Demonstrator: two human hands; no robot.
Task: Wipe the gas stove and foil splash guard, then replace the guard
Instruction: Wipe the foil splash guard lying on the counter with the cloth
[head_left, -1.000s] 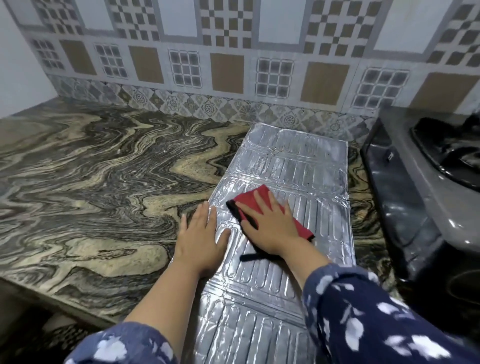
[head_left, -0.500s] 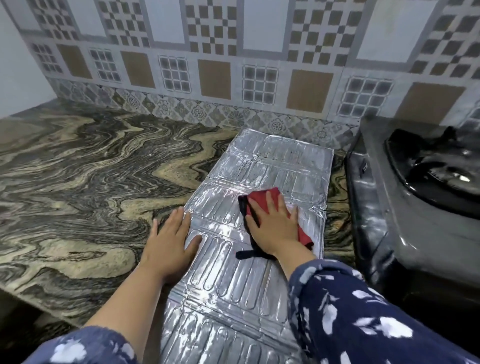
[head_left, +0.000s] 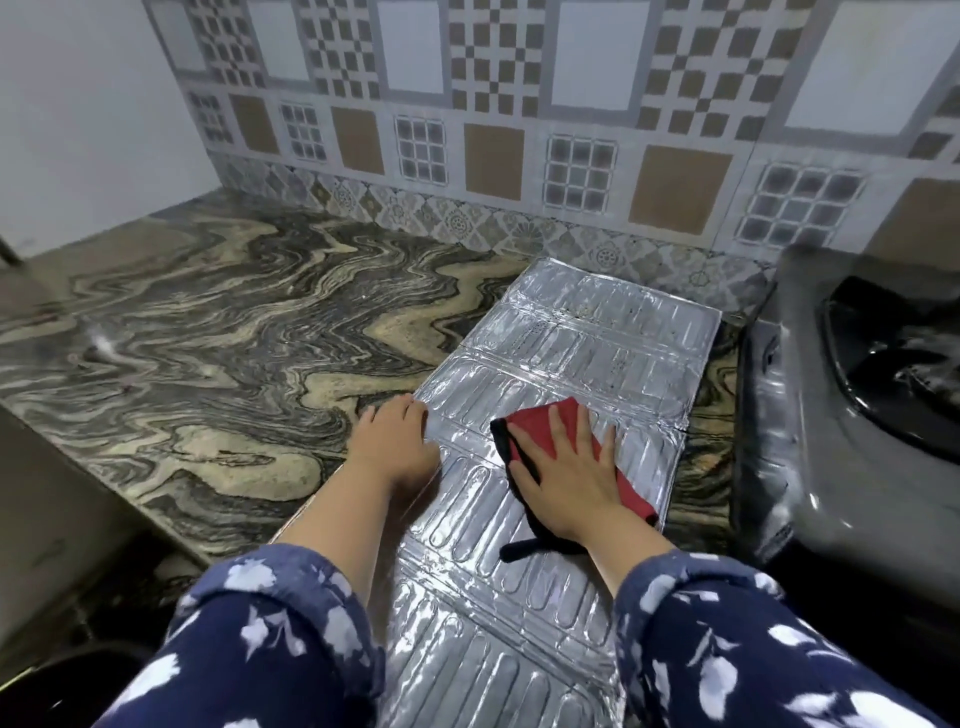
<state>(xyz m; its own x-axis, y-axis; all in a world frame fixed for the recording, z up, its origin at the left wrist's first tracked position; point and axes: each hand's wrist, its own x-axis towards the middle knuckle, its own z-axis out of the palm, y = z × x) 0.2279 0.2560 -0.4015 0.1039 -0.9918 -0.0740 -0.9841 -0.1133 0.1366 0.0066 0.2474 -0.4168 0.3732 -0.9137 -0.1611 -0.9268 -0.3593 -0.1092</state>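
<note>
Soft, even indoor light fills the kitchen, with no single source in view. The foil guard (head_left: 561, 374) throws back patchy white glare along its embossed ribs. Only faint shadows lie under the forearms on the foil. To the right of the foil, the stove (head_left: 841, 415) is smeared and blurred. Above the foil, the tiled wall (head_left: 519, 104) bows outward at the edges from the wide lens.

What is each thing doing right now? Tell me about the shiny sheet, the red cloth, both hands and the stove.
Foil guard: unfolded, lying flat on the counter.
Red cloth: spread on the foil, pressed under the right hand.
Right hand: flat, fingers straight, on the cloth.
Left hand: resting at the foil's left edge, fingers bent.
Stove: beside the foil; no flame seen.
</note>
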